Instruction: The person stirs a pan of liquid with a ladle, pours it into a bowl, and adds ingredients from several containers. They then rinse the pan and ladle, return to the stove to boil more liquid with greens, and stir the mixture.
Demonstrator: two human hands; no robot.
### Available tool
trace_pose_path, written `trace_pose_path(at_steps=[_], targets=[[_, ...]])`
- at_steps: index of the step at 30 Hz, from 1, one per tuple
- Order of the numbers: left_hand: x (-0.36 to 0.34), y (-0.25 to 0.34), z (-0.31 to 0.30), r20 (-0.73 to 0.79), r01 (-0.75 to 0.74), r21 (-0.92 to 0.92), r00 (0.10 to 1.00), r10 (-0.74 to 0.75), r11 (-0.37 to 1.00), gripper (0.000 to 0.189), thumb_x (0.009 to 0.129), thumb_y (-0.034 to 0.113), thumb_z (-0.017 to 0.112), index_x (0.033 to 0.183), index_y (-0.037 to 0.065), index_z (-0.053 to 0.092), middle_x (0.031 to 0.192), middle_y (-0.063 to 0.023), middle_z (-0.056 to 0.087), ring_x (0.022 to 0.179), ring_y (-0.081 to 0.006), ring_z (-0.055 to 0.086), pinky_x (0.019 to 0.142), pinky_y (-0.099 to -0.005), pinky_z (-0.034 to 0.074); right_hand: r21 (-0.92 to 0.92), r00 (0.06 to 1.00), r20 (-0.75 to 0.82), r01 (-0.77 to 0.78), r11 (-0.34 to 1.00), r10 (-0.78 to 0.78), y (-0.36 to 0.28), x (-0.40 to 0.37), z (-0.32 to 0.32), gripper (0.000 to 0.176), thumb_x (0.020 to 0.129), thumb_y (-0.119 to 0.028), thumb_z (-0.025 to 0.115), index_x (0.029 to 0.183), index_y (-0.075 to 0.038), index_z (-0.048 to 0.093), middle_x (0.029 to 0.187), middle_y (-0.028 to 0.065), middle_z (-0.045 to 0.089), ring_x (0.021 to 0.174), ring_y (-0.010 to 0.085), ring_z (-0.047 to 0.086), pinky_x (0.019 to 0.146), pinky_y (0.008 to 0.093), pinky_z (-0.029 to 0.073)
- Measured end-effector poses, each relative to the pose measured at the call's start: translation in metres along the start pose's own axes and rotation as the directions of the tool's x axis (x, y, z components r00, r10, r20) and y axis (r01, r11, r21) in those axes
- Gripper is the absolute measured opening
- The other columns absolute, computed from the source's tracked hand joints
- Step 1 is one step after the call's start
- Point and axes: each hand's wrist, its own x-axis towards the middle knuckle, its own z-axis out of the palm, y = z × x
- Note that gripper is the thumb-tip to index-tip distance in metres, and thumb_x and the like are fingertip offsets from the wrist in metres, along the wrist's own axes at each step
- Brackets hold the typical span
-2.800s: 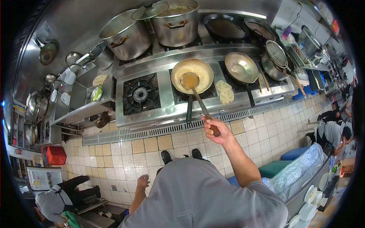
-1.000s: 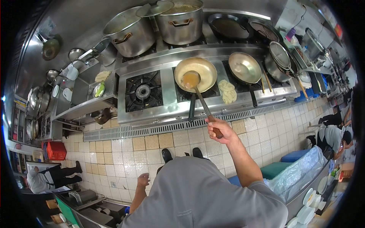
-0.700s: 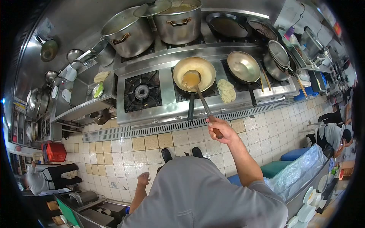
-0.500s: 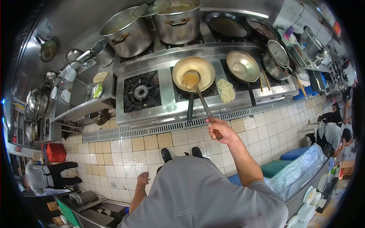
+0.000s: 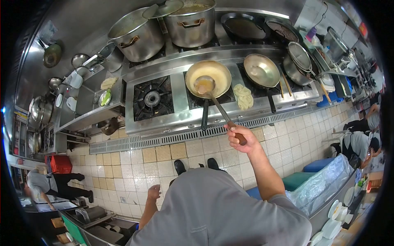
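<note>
The right hand [image 5: 242,138] is closing around the brown wooden handle of a big ladle [image 5: 205,85], and its fingers are wrapping snugly. The left hand [image 5: 154,192] is hanging down loose at 7 o'clock from the yellowish pan [image 5: 222,78], its fingers bending a little and holding nothing. The round end of the ladle is sitting inside that pan, a bit toward 8 o'clock from the middle, and is holding some brownish-yellow stuff. I cannot tell if it is touching the bottom. The ladle's handle is pointing to 5 o'clock, and the pan's black handle is pointing to 6.

From that pan, a crumpled cloth [image 5: 243,97] is lying at 4 o'clock, and a shiny pan [image 5: 261,70] is resting at 3. Two big pots [image 5: 191,32] are standing at 10 and 11. At 8 o'clock, far off, another person [image 5: 61,186] is leaning over.
</note>
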Motion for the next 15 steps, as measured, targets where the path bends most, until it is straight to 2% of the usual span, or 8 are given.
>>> trace_pose_path(at_steps=[2, 3, 6, 8, 9, 11, 15], targets=[[0.001, -0.001, -0.001, -0.001, 0.014, -0.022, 1.0, -0.014, 1.0, 0.042, 0.093, 0.038, 0.062, 0.121, 0.008, 0.065, 0.097, -0.0072, 0.063, 0.08, -0.0237, 0.066, 0.061, -0.0376, 0.053, -0.118, 0.998, -0.044, 0.037, 0.992, -0.043, -0.001, 0.0, 0.004, 0.026, 0.092, -0.011, 0.061, 0.117, -0.004, 0.055, 0.073, 0.0007, 0.053, 0.053, 0.0112, 0.048, 0.047, 0.0264, 0.034], [0.001, -0.002, -0.001, -0.002, 0.013, -0.023, 1.0, -0.013, 1.0, 0.042, 0.093, 0.038, 0.062, 0.121, 0.008, 0.065, 0.097, -0.0072, 0.063, 0.08, -0.0237, 0.066, 0.061, -0.0376, 0.053, -0.119, 0.998, -0.042, 0.037, 0.992, -0.042, -0.002, 0.002, 0.003, 0.026, 0.092, -0.011, 0.061, 0.117, -0.004, 0.055, 0.073, 0.0007, 0.053, 0.053, 0.0112, 0.048, 0.047, 0.0264, 0.034], [-0.001, -0.005, -0.001, -0.012, -0.005, 0.0, 1.0, 0.005, 1.0, 0.041, 0.094, 0.038, 0.062, 0.121, 0.008, 0.065, 0.097, -0.0075, 0.064, 0.079, -0.023, 0.066, 0.06, -0.0378, 0.053, -0.224, 0.99, -0.093, 0.08, 0.971, -0.103, -0.004, 0.01, -0.001, 0.026, 0.092, -0.011, 0.061, 0.115, -0.003, 0.053, 0.075, 0.0023, 0.055, 0.053, 0.013, 0.051, 0.046, 0.0274, 0.038], [-0.003, -0.006, -0.002, -0.021, -0.002, 0.01, 1.0, 0.002, 1.0, 0.041, 0.094, 0.037, 0.062, 0.121, 0.007, 0.065, 0.098, -0.0081, 0.064, 0.079, -0.0229, 0.066, 0.06, -0.038, 0.054, -0.354, 0.966, -0.182, 0.107, 0.929, -0.181, -0.009, 0.015, -0.002, 0.024, 0.091, -0.009, 0.06, 0.113, -0.002, 0.053, 0.075, 0.0036, 0.056, 0.053, 0.014, 0.053, 0.045, 0.0279, 0.04], [-0.002, -0.009, -0.002, -0.024, -0.002, 0.005, 1.0, 0.002, 1.0, 0.041, 0.094, 0.037, 0.062, 0.121, 0.007, 0.065, 0.098, -0.0081, 0.064, 0.079, -0.0229, 0.066, 0.06, -0.038, 0.054, -0.356, 0.968, -0.178, 0.105, 0.928, -0.178, -0.011, 0.017, -0.001, 0.024, 0.091, -0.009, 0.06, 0.113, -0.002, 0.053, 0.075, 0.0036, 0.056, 0.053, 0.014, 0.053, 0.045, 0.0279, 0.04], [-0.001, -0.017, -0.002, 0.005, -0.026, -0.019, 1.0, 0.026, 0.999, 0.042, 0.094, 0.037, 0.062, 0.122, 0.006, 0.065, 0.099, -0.0089, 0.065, 0.08, -0.0241, 0.067, 0.061, -0.0392, 0.054, -0.505, 0.933, -0.255, 0.095, 0.858, -0.253, -0.016, 0.022, -0.001, 0.019, 0.09, -0.007, 0.06, 0.107, -0.002, 0.053, 0.075, 0.0042, 0.055, 0.053, 0.0142, 0.053, 0.044, 0.0284, 0.042], [0.001, -0.029, 0.0, 0.004, -0.06, -0.024, 0.998, 0.06, 0.998, 0.042, 0.093, 0.036, 0.062, 0.122, 0.007, 0.064, 0.1, -0.0098, 0.065, 0.081, -0.0255, 0.067, 0.062, -0.0402, 0.054, -0.612, 0.908, -0.297, 0.056, 0.789, -0.294, -0.022, 0.035, -0.017, 0.016, 0.089, -0.008, 0.062, 0.102, -0.001, 0.054, 0.075, 0.0041, 0.055, 0.054, 0.0136, 0.053, 0.044, 0.029, 0.042]])
